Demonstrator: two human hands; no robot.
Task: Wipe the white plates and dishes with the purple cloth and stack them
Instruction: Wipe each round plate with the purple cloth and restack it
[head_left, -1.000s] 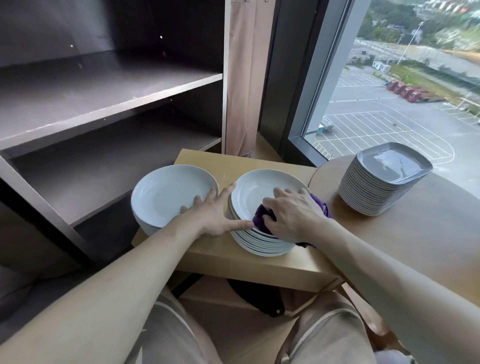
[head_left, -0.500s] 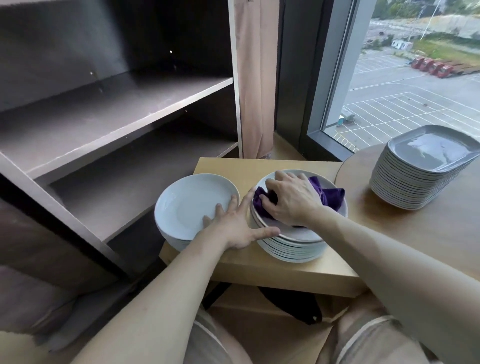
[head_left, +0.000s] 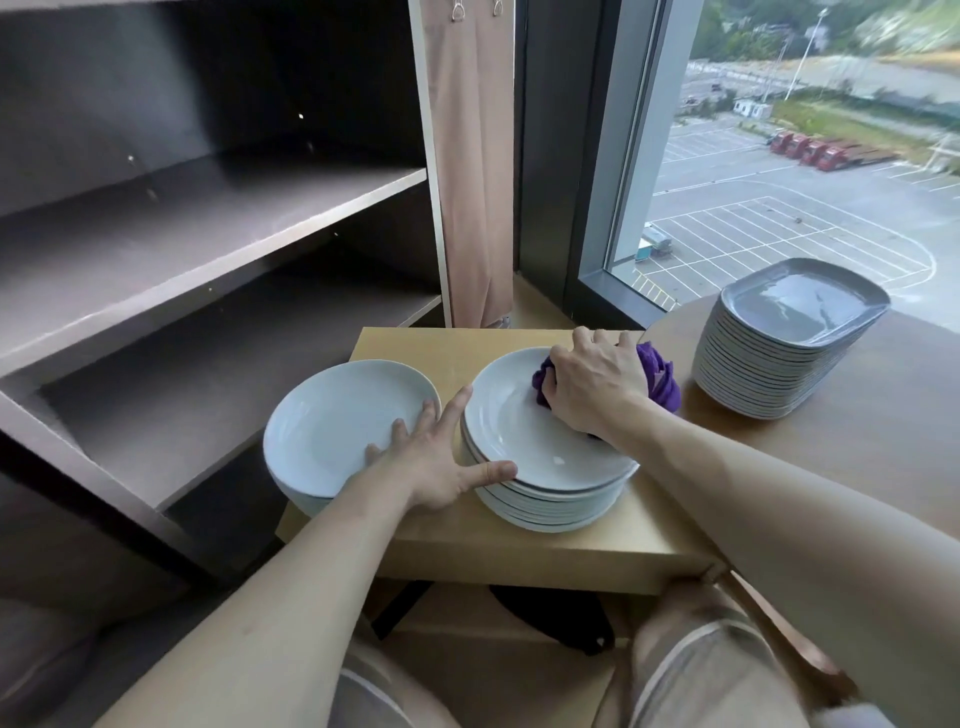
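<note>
Our right hand (head_left: 597, 387) has carried the purple cloth (head_left: 662, 374) from the near edge of the top plate (head_left: 519, 441) across to its far right rim. Its fingers are curled tight round the bunched fabric, and most of the plate's face now lies bare. Our left hand (head_left: 441, 462) stays spread flat, with the thumb against the near rim of that plate's stack and the fingertips on the other white pile (head_left: 337, 421), just beside it on the desk (head_left: 405, 348). We judge this plate nearly wiped; shifting it onto the left pile probably comes next
</note>
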